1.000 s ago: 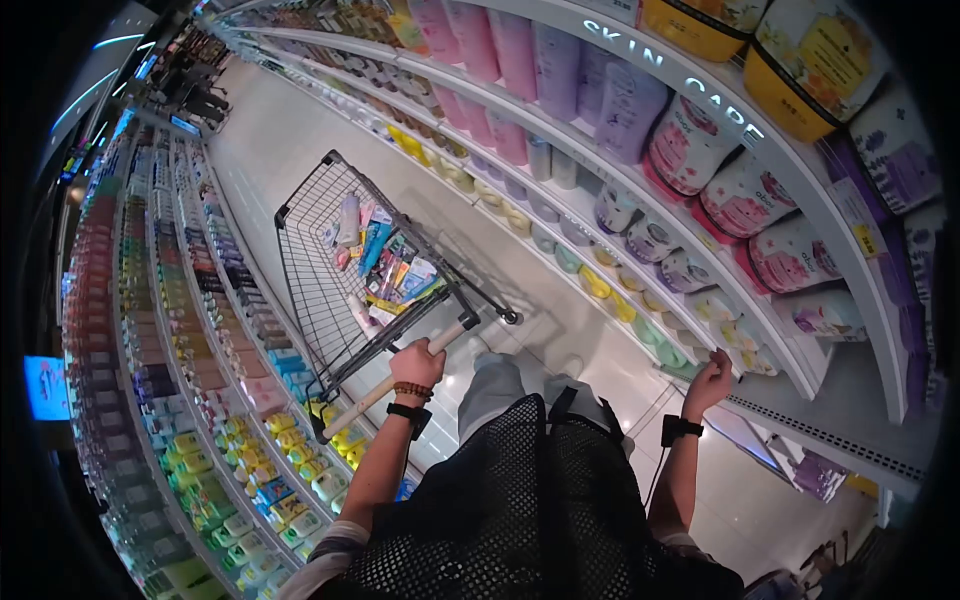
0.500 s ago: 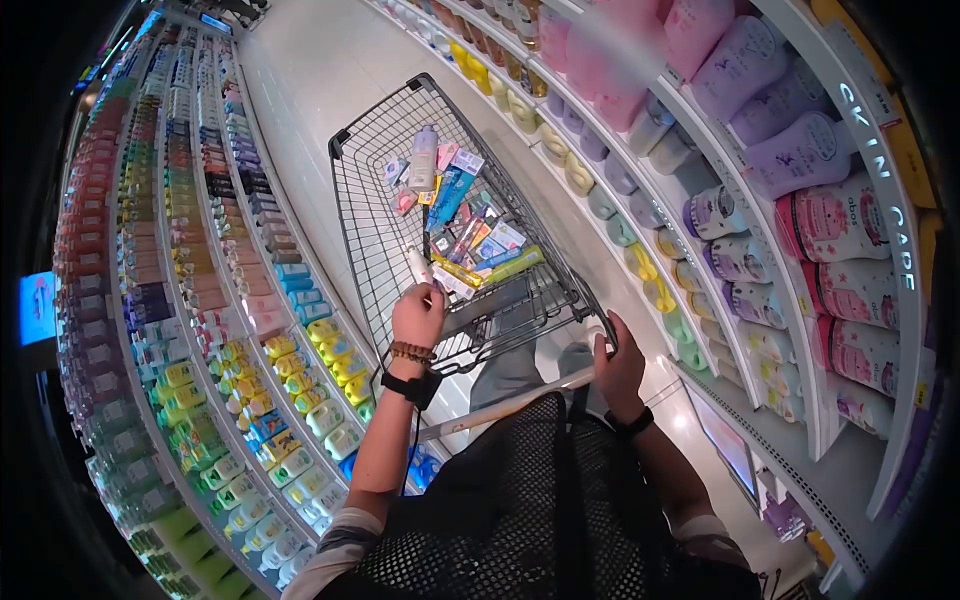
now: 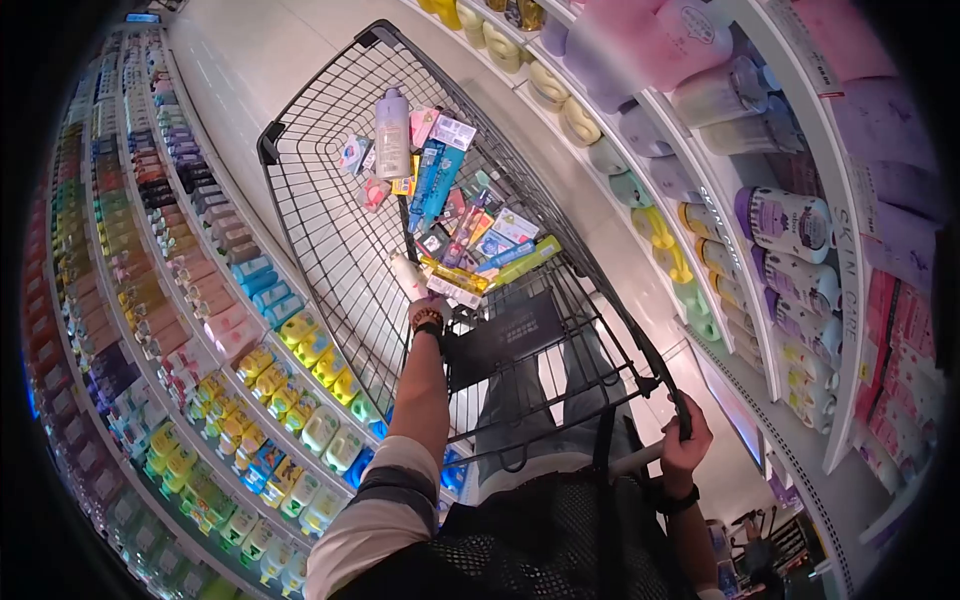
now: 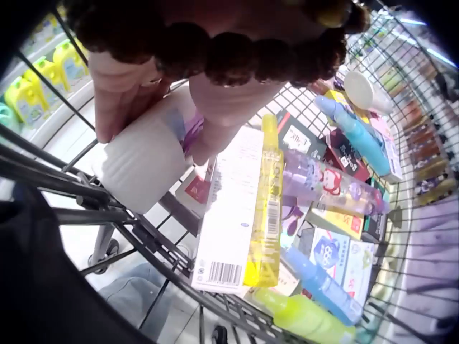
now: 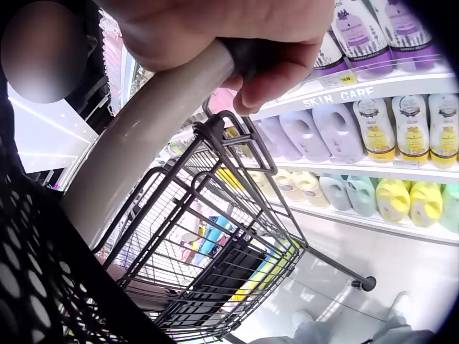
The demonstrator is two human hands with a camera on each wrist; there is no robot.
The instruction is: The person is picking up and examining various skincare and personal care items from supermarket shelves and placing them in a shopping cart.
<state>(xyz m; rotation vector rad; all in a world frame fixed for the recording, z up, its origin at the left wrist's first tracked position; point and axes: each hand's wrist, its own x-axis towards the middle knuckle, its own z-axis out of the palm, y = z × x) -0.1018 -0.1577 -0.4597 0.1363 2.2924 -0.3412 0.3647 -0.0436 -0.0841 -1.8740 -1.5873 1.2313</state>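
Note:
In the left wrist view my left hand (image 4: 233,107) reaches down into the shopping cart (image 3: 268,145), with thumb and fingers around a white bottle (image 4: 140,168). A white box with a yellow side (image 4: 233,215) lies beside it. Toothbrush-like blue packs (image 3: 425,185), a clear purple bottle (image 4: 330,179) and a yellow-green tube (image 4: 308,315) lie in a heap in the basket. A tall bottle with a lilac cap (image 3: 393,140) lies farther forward. My right hand (image 3: 686,440) grips the black end of the cart's pale handle (image 5: 150,129).
Shelves of colourful bottles (image 3: 320,350) run along the left. On the right, a "SKIN CARE" shelf (image 5: 337,97) holds jugs and lotion bottles close beside the cart. Pale tiled floor (image 3: 230,60) stretches ahead between them. A dark panel (image 3: 505,335) hangs at the cart's near end.
My left hand has left the handle and gone down into the basket onto the white bottle. My right hand has come from beside the shelf to the handle's right end. The cart now appears nearer.

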